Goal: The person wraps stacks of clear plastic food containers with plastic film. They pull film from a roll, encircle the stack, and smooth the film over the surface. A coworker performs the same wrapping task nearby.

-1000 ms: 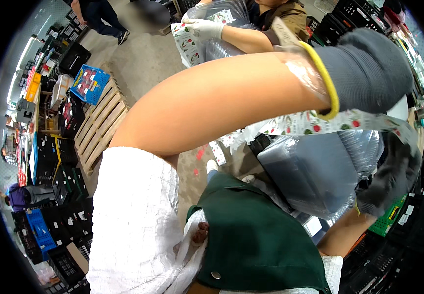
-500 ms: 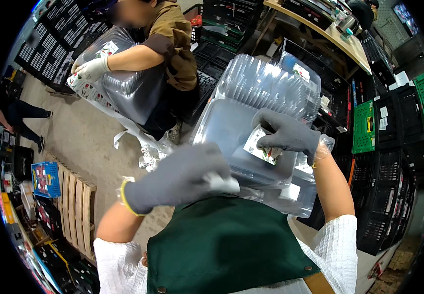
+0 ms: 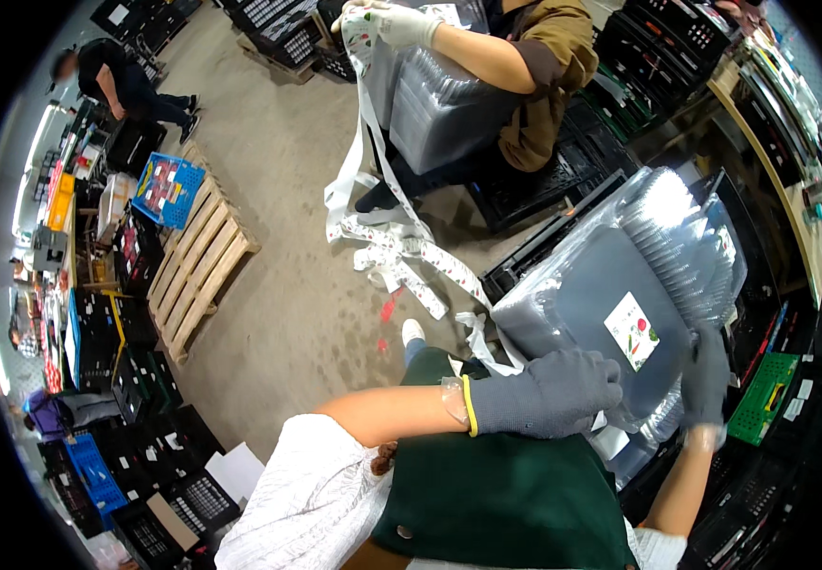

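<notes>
My left hand (image 3: 553,394), in a grey glove with a yellow cuff edge, is in front of my green apron (image 3: 506,489), its fingers curled in. Whatever it may hold is hidden. A clear plastic container (image 3: 586,285) lies to the right of centre. On its flat face sits a white label (image 3: 632,330) with red and green pictures. Nested containers (image 3: 681,233) show their ribbed edges just behind it. At the container's right side is my right hand (image 3: 705,380), also gloved in grey, its fingers smeared by motion.
Opposite, a person in a brown jacket (image 3: 553,85) holds stacked containers (image 3: 444,109) and a printed label strip (image 3: 359,57). Loose strips (image 3: 396,247) trail over the floor. A wooden pallet (image 3: 202,252) and a blue crate (image 3: 169,190) are at left; a green crate (image 3: 762,399) is at right.
The view has swung left, so the containers appear farther right. My right hand has moved off the label to the container's side. The white piece in my left hand no longer shows.
</notes>
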